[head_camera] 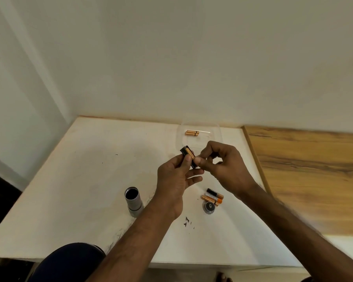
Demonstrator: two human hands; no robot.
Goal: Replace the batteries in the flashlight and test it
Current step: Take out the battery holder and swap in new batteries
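Head view: battery holder (188, 156) pinched between left hand (176, 176), right hand (222, 163).

A single head-worn wide-angle camera looks forward and down over the white table (86, 180) from its near edge. It sits close; the wall (192, 58) fills the far half.

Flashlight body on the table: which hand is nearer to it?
Left. The left hand is just right of the flashlight body; the right hand is much farther right.

flashlight body (133, 200) left of batteries (213, 197), cap (209, 207) touching batteries
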